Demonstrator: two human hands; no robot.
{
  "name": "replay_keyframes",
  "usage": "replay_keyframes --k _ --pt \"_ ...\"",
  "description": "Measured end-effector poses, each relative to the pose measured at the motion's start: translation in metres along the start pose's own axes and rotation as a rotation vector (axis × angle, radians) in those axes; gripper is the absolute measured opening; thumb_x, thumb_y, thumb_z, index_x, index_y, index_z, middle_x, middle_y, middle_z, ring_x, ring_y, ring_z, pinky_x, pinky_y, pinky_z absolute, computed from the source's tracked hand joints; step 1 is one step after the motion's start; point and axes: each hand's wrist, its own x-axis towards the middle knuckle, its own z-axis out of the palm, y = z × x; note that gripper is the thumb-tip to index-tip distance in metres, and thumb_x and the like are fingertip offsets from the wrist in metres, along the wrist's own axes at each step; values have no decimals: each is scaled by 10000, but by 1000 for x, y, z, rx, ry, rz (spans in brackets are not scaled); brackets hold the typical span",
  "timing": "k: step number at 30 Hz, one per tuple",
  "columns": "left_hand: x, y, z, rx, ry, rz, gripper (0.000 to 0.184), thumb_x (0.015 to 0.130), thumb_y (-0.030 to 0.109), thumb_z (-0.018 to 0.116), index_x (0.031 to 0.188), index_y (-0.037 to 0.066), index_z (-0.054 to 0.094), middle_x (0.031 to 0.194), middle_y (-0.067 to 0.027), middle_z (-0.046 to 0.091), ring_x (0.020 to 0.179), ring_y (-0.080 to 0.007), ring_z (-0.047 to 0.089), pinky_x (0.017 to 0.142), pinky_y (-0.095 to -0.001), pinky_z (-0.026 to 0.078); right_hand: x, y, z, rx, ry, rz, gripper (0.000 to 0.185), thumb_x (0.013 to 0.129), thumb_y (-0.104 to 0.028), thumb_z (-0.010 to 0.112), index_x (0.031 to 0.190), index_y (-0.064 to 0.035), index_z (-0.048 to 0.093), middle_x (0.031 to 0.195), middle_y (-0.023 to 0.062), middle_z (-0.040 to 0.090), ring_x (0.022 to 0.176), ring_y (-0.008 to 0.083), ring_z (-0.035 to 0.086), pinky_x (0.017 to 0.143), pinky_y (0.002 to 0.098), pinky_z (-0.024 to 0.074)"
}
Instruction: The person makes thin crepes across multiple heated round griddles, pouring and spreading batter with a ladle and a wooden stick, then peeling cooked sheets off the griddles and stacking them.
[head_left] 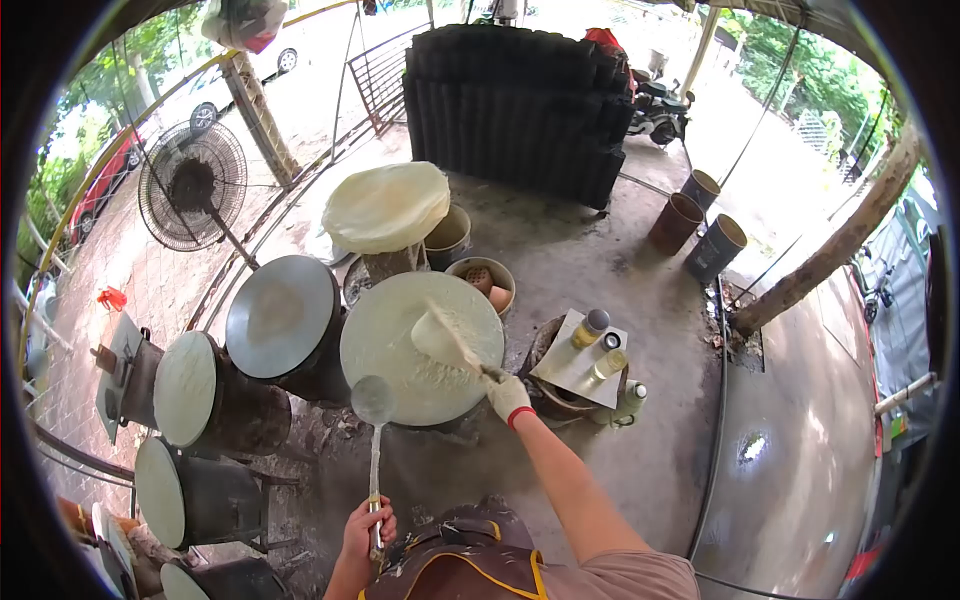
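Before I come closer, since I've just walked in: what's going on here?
A person is working at a round plate coated with something pale. The left hand holds a ladle at its near-left edge; the gloved right hand holds what looks like a pale-smeared spreader over it. Beyond sits a pale, layered stack.

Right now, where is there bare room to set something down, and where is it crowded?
Bare floor lies between the bottle-topped board and the three cylinders, and between the right arm and the dark cable. Crowded: the left, where round griddles stand close together, and the central griddle, coated pale, with the ladle over its near edge.
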Motion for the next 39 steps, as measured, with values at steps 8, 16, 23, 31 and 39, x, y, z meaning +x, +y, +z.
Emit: replay_keyframes --k 8,16,23,31,39 --pt "2 -14 5 13 130 -107 108 901 76 431 994 35 467 679 -51 432 444 -100 364 385 -231 302 -5 -3 -8 -42 -229 -68 337 885 -243 533 1122 -15 604 814 83 655 729 113 545 679 271 455" --pt "49 18 31 388 220 -33 82 868 114 505 870 51 452 604 -19 412 398 -98 382 337 -246 315 -35 -10 -23 176 -336 322 336 888 -292 525 1168 -121 597 639 3 537 509 89 469 443 251 350" --pt "111 -8 60 798 425 136 76 824 79 489 860 47 430 577 -36 428 361 -132 408 320 -275 328 -121 2 37 402 15 764 371 892 -350 538 1215 -168 552 597 -12 533 426 80 448 362 235 314" --pt "53 50 64 -56 -121 -109 13 870 33 451 882 35 447 580 4 350 386 -60 324 329 -209 281 -114 -24 6 671 -91 555 316 893 -258 566 1199 -180 572 615 -19 501 447 59 414 373 219 289" --pt "27 54 82 -136 -37 -116 84 893 44 420 949 26 480 623 -1 385 411 -37 330 342 -175 286 -79 19 6 253 -300 295 328 888 -270 567 1196 -157 578 703 -61 522 538 41 456 434 180 349"
